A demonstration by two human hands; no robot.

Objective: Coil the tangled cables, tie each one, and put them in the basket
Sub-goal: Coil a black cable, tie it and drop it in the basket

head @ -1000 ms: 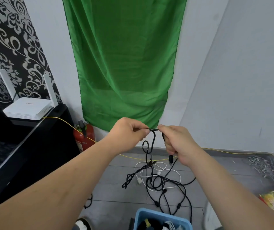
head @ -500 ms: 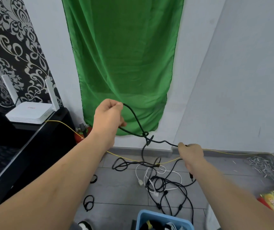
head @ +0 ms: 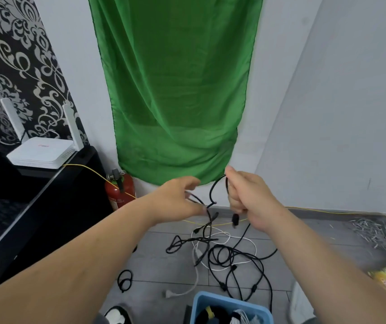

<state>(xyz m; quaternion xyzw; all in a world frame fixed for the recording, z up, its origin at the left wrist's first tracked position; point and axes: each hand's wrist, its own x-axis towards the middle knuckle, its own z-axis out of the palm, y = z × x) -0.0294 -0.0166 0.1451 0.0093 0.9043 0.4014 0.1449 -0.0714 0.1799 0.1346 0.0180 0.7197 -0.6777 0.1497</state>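
Black cable [head: 211, 194] gripped by right hand [head: 253, 202], left hand [head: 175, 199] loosely spread, basket [head: 210, 298] rim below

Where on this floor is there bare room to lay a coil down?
Bare tiles between the black cabinet and the cable tangle, apart from one small black loop. Crowded: the tangle at centre, and scraps along the right wall.

A router [head: 42, 153] sits on the table [head: 47, 206] at the left, and a fire extinguisher [head: 119, 190] stands on the floor [head: 164, 272] just right of it, below a cloth [head: 175, 90] hanging on the wall. The cable pile [head: 222, 253] lies on the floor behind the basket [head: 210, 298], which is at the near edge. One cable [head: 211, 192] rises from it into the grip of the right hand [head: 250, 199].
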